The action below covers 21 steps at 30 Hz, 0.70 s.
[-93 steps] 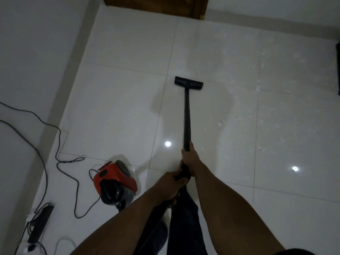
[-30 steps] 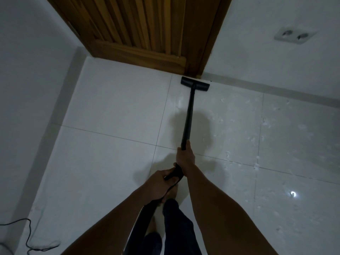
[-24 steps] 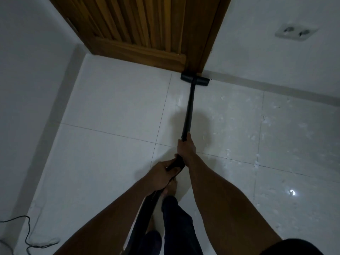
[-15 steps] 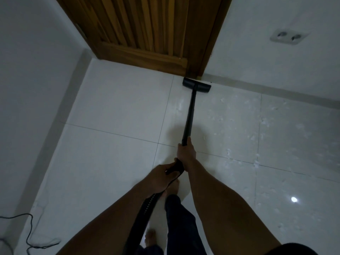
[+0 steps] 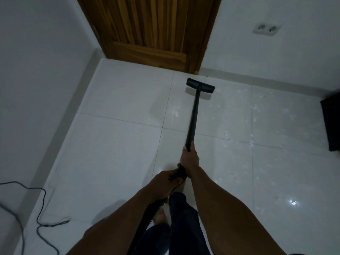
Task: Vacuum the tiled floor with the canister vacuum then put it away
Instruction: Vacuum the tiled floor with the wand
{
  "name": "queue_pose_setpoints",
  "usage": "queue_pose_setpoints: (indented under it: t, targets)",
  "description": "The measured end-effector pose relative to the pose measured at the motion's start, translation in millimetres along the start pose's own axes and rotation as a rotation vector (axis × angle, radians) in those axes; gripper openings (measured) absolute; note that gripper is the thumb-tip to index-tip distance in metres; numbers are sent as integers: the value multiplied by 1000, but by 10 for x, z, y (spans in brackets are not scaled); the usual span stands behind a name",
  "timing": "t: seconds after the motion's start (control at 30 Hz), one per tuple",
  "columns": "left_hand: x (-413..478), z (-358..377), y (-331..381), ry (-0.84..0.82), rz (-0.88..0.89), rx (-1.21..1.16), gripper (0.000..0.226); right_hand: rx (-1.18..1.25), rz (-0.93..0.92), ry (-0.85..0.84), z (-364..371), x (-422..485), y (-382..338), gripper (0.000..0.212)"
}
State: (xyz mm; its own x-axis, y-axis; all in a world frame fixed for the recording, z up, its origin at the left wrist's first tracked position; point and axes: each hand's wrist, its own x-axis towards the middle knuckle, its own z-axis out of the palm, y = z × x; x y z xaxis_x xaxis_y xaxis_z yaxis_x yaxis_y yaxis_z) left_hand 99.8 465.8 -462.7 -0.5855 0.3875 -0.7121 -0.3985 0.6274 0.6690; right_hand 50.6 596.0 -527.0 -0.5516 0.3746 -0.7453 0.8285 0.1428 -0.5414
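Note:
I hold the black vacuum wand (image 5: 193, 118) out over the white tiled floor (image 5: 117, 155). My right hand (image 5: 189, 157) grips the wand's lower part. Just behind it, my left hand (image 5: 162, 184) grips the handle where the ribbed black hose (image 5: 145, 219) begins. The flat black floor head (image 5: 200, 85) lies on the tile a short way in front of the wooden door (image 5: 152, 28). White specks of debris (image 5: 239, 111) are scattered over the tiles to the right of the wand. The canister itself is out of view.
A black power cord (image 5: 38, 210) loops on the floor at the lower left beside the white wall. A double wall socket (image 5: 266, 30) sits on the far wall at upper right. A dark object (image 5: 332, 122) stands at the right edge. My legs and bare foot (image 5: 160, 217) are below my hands.
The floor head reached the door's threshold, then came back toward me, leaving a gap from the door. The view widened, showing more cord at left. Both hands kept their grip.

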Motion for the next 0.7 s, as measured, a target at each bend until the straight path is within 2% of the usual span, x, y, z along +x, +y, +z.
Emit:
queue_pose_setpoints:
  t: [0.2, 0.43, 0.57, 0.7]
  targets:
    - [-706, 629, -514, -35, 12, 65, 41, 8, 27, 48, 73, -574, 971, 58]
    - [-1526, 1481, -1045, -51, 12, 84, 37, 81, 72, 10, 11, -1307, 2071, 61]
    - [-2170, 2097, -1288, -30, 1, 46, 45, 61, 44, -7, -174, -1919, 2723, 58]
    - [-2706, 2614, -1650, -70, 16, 24, 37, 94, 71, -9, -192, -2466, 3386, 60]
